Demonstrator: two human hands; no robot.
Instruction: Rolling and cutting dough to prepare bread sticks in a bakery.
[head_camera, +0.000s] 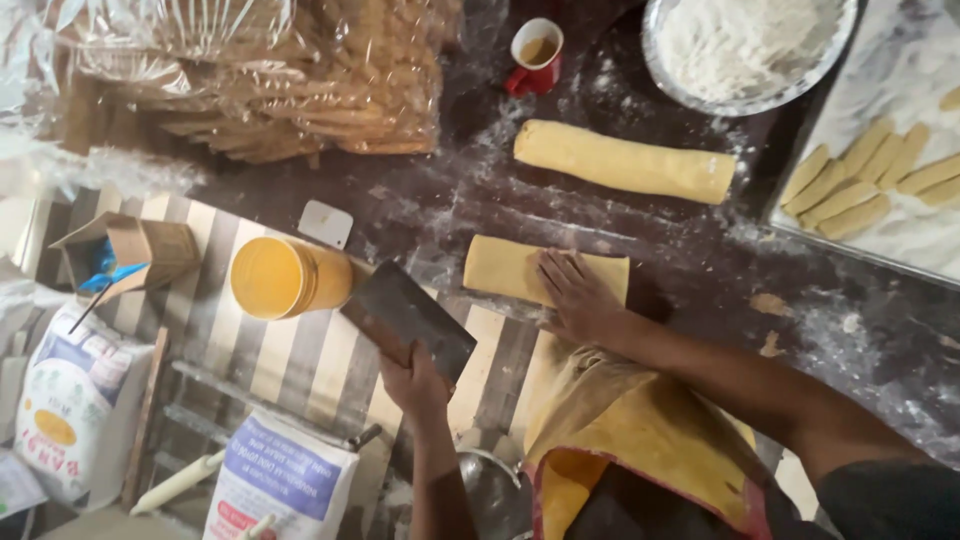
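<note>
Here the left hand (415, 380) grips a cleaver (408, 318); the right hand (578, 293) presses flat, fingers spread, on dough (505, 268), seemingly ready for cutting.

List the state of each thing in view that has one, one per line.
Left hand: gripping the cleaver, blade raised off the table.
Right hand: pressed flat on the dough slab.
Dough roll: rolled, uncut, lying on the floured table.
Cut dough pieces: laid in rows on the tray.
Red cup: upright, partly filled.
Bowl: full of flour.
Yellow tub: on its side.
</note>
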